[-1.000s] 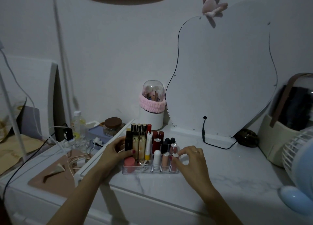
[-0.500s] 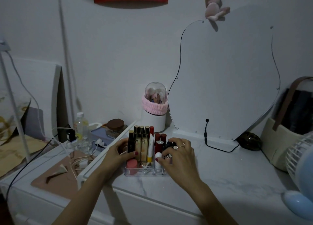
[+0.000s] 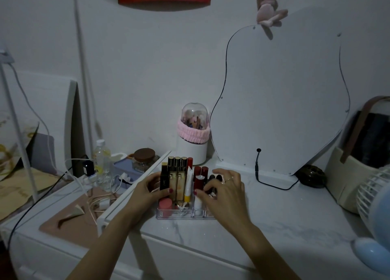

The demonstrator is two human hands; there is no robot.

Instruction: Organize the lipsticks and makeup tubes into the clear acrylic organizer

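Observation:
The clear acrylic organizer stands on the white marble-look counter, filled with upright lipsticks and tubes. Black-and-gold tubes fill its back left, a white tube with a yellow cap stands mid-row, dark red lipsticks are to the right, and a pink round-capped one sits front left. My left hand grips the organizer's left side, thumb on a black lipstick. My right hand covers the right compartments, fingers curled over the lipsticks there, which are mostly hidden.
A white brush holder with a clear dome and pink band stands behind the organizer. A wavy mirror leans on the wall with a black cable. A bag and a fan sit right. Bottle, jar and cables lie left.
My right hand slid from the organizer's right end leftward over its right compartments. The left hand stayed on the left side. The view shifted slightly downward.

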